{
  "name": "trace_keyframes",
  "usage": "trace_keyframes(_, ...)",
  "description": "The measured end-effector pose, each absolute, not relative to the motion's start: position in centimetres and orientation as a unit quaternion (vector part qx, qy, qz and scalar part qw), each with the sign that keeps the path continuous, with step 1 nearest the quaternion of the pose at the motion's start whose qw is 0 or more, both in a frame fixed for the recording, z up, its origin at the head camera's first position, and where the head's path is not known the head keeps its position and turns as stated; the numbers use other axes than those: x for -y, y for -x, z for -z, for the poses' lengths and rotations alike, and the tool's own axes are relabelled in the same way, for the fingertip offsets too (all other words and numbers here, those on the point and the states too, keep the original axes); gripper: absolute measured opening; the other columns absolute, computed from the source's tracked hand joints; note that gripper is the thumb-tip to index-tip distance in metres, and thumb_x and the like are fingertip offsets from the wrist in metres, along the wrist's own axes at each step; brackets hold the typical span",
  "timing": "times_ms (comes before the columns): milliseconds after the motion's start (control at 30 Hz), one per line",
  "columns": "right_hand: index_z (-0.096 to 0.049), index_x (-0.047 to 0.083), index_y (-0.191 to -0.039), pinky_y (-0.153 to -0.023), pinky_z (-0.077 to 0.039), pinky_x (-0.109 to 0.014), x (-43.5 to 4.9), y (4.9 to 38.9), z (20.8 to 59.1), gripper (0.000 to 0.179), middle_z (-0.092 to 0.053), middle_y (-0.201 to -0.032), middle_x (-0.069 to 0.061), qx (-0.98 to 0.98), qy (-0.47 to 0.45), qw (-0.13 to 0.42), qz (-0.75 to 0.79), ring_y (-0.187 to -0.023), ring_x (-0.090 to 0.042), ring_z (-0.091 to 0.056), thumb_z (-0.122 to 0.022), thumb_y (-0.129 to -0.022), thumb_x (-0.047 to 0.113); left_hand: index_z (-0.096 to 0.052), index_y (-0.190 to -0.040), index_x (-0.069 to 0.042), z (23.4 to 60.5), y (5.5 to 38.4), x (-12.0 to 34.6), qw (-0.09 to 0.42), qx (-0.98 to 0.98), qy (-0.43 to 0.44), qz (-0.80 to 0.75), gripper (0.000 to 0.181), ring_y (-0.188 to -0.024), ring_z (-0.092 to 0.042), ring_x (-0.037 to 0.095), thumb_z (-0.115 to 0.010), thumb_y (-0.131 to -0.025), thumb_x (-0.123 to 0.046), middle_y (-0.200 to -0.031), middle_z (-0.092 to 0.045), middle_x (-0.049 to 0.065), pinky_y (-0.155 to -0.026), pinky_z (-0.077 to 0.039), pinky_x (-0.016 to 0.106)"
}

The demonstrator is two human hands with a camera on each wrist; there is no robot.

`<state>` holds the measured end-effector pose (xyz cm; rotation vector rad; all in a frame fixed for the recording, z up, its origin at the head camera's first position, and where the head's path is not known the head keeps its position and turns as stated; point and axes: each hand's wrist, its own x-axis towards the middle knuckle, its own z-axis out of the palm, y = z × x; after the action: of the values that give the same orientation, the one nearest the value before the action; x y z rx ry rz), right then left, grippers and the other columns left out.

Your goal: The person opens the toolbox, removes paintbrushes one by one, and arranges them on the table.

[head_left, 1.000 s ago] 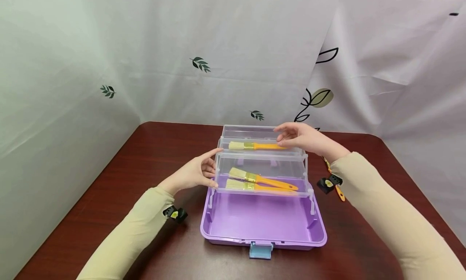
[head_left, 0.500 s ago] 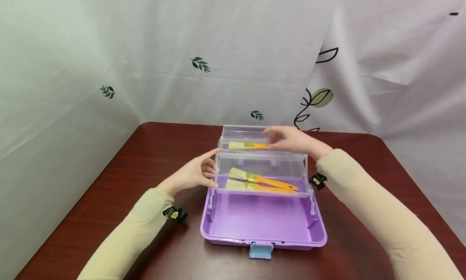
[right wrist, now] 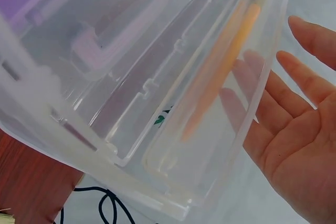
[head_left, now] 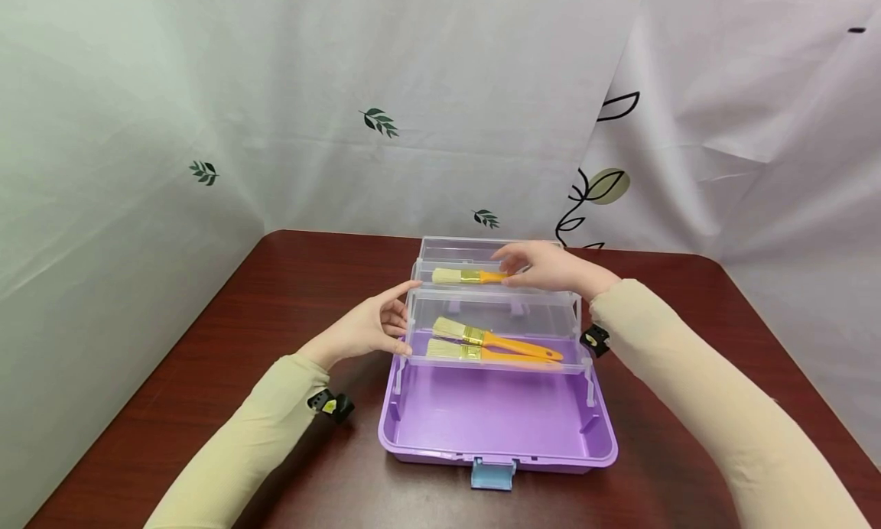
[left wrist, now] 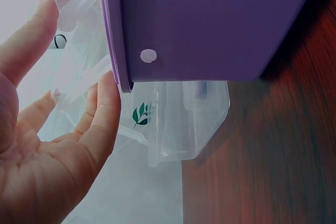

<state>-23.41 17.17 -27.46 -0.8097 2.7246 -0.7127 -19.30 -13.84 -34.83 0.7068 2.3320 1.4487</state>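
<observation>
A purple toolbox (head_left: 492, 414) stands on the table with its clear stepped trays folded up and back. In the front tray (head_left: 537, 315) lie two flat paintbrushes (head_left: 523, 347) with orange handles and pale bristles. Another paintbrush (head_left: 454, 275) rests lengthwise in the tray behind. My left hand (head_left: 361, 322) touches the trays' left ends, index finger at the upper one and thumb at the lower. Over the rear brush's handle end, my right hand (head_left: 547, 267) covers part of it; in the right wrist view its fingers are spread beside the clear wall, around nothing.
A light blue latch (head_left: 492, 474) hangs from the toolbox's front. At the left edge of the right wrist view, pale bristles (right wrist: 6, 216) show on the table. White leaf-print cloth (head_left: 440, 131) hangs behind the dark red wooden table (head_left: 310, 269).
My right hand has shifted left along the rear brush, and its sleeve now hides an orange-handled brush seen earlier on the table. My left hand and the brushes in the trays stay put.
</observation>
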Motion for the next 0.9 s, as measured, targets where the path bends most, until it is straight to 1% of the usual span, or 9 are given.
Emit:
trace_keyframes(200, -0.053, 0.003, -0.129, -0.097, -0.047, -0.044, -17.22, 23.42, 27.64, 0.042, -0.062, -0.119, -0.017, -0.923, 0.293, 0.101, 0.228, -0.114, -0.031, -0.057, -0.063, -0.089, 0.007, -0.023, -0.150, -0.016, 34.87, 19.40, 13.87, 0.154, -0.813, -0.248, -0.504, 0.104, -0.092, -0.056, 0.020, -0.085, -0.067, -0.006, -0.105, -0.051, 0.015, -0.084, -0.052, 0.027)
trace_keyframes(467, -0.057, 0.004, -0.126, -0.089, -0.051, -0.042, -17.30, 23.76, 28.18, 0.040, -0.066, -0.110, -0.013, -0.924, 0.329, 0.075, 0.180, -0.105, -0.028, -0.061, -0.062, -0.086, -0.001, -0.023, -0.150, -0.016, 34.83, 19.33, 13.78, 0.155, -0.815, -0.247, -0.501, 0.104, -0.092, -0.056, 0.020, -0.085, -0.067, -0.005, -0.105, -0.051, 0.015, -0.084, -0.052, 0.026)
trace_keyframes(667, -0.061, 0.005, -0.120, -0.089, -0.051, -0.042, -16.97, 23.75, 28.11, 0.038, -0.068, -0.105, -0.011, -0.929, 0.342, 0.050, 0.131, -0.100, -0.026, -0.063, -0.058, -0.084, -0.007, -0.024, -0.150, -0.016, 34.91, 19.39, 13.83, 0.153, -0.814, -0.249, -0.501, 0.104, -0.092, -0.056, 0.020, -0.085, -0.067, -0.006, -0.105, -0.051, 0.015, -0.084, -0.052, 0.026)
trace_keyframes(767, -0.063, 0.006, -0.117, -0.088, -0.051, -0.042, -16.76, 23.76, 28.03, 0.037, -0.069, -0.102, -0.011, -0.928, 0.352, 0.040, 0.114, -0.098, -0.026, -0.064, -0.059, -0.083, -0.008, -0.024, -0.150, -0.017, 34.93, 19.41, 13.85, 0.152, -0.815, -0.250, -0.500, 0.104, -0.092, -0.057, 0.020, -0.085, -0.067, -0.006, -0.104, -0.051, 0.015, -0.084, -0.052, 0.026)
trace_keyframes(900, -0.064, 0.007, -0.117, -0.087, -0.052, -0.041, -16.61, 23.95, 28.05, 0.037, -0.069, -0.103, -0.010, -0.927, 0.357, 0.042, 0.109, -0.096, -0.025, -0.064, -0.062, -0.082, -0.007, -0.024, -0.150, -0.017, 34.92, 19.40, 13.82, 0.152, -0.816, -0.248, -0.499, 0.104, -0.092, -0.057, 0.020, -0.085, -0.067, -0.006, -0.104, -0.051, 0.015, -0.084, -0.052, 0.027)
